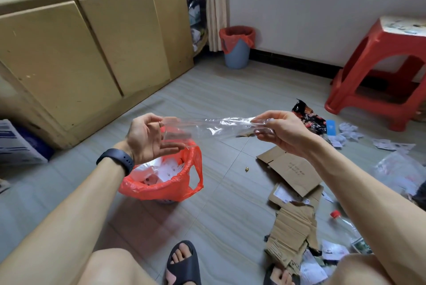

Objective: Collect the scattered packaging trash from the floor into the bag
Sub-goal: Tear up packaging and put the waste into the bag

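A clear plastic wrapper (214,126) is stretched between both hands above the floor. My right hand (280,131) is shut on its right end. My left hand (147,138), with a dark wristband, pinches the left end with thumb and forefinger while the other fingers are spread. Just below the left hand stands a small bin lined with an orange bag (170,184); white paper trash lies inside it. Flattened cardboard pieces (292,192), a black-and-red snack packet (309,118), crumpled papers (348,133), a clear pouch (398,171) and a red-capped bottle (343,224) lie on the floor at right.
A tan wooden cabinet (92,54) runs along the left. A blue bin with an orange liner (237,47) stands by the far wall, a red plastic stool (380,72) at the back right. My sandalled feet (184,264) are at the bottom.
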Tool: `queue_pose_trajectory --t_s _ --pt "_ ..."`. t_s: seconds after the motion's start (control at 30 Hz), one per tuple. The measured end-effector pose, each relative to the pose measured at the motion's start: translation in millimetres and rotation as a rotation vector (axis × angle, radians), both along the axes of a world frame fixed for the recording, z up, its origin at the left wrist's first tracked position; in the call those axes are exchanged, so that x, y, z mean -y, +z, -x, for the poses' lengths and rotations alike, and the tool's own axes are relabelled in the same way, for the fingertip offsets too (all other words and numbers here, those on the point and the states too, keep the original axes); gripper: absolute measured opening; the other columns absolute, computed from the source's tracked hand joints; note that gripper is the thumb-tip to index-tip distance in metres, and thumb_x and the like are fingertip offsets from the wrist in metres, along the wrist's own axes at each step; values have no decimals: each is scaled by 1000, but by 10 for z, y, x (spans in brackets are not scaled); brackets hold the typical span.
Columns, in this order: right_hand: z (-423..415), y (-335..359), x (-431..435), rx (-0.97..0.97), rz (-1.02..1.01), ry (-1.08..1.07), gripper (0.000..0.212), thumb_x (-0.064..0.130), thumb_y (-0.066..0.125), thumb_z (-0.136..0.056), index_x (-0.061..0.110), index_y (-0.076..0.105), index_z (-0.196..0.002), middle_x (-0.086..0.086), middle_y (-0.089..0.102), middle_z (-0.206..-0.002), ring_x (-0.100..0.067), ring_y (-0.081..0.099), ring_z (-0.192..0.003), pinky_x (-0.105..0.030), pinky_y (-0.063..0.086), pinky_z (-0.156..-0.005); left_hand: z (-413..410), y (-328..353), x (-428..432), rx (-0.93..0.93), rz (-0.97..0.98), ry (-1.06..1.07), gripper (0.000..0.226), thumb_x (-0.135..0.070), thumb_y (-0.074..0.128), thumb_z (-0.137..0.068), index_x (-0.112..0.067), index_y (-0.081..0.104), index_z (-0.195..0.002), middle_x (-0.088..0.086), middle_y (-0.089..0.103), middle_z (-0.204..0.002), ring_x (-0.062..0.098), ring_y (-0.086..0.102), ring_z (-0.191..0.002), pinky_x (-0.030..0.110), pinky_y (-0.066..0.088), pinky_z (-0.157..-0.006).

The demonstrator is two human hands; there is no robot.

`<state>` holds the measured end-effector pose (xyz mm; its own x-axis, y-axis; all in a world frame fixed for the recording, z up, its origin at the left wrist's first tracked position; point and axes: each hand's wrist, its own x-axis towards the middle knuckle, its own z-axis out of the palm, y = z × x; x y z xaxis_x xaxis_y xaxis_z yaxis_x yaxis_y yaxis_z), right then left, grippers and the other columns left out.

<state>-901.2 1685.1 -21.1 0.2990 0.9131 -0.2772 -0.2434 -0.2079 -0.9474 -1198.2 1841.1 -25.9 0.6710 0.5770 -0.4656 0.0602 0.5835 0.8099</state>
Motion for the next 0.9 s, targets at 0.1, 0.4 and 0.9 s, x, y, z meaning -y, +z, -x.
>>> queue_pose_trajectory --t_s 0.1,0.4,0.9 --pt "24 -17 14 73 42 58 24 -14 50 -93 -4 71 -86 -23 68 -91 -25 69 -70 -26 61 -61 -32 -20 11 -110 -52 10 50 -52 54 -89 -11 56 -118 18 69 -114 32 72 -71 32 61 -59" --pt "-71 -243 21 489 281 426 41 3 54 -90 27 70 -120 9 60 -135 -12 57 -122 -45 42 -107 -114 -96 17 -384 -663 29 25 14 60 -88 -10 53 -92 17 59 -81 15 62 -48 25 53 -50" --pt "482 -12 -119 386 -16 210 25 21 79 -81 3 77 -98 -22 74 -95 -21 51 -70 -21 44 -57 -656 10 389 -175 -489 57 91 -26 78 -80 -28 16 -147 11 67 -114 19 66 -101 38 53 -84"
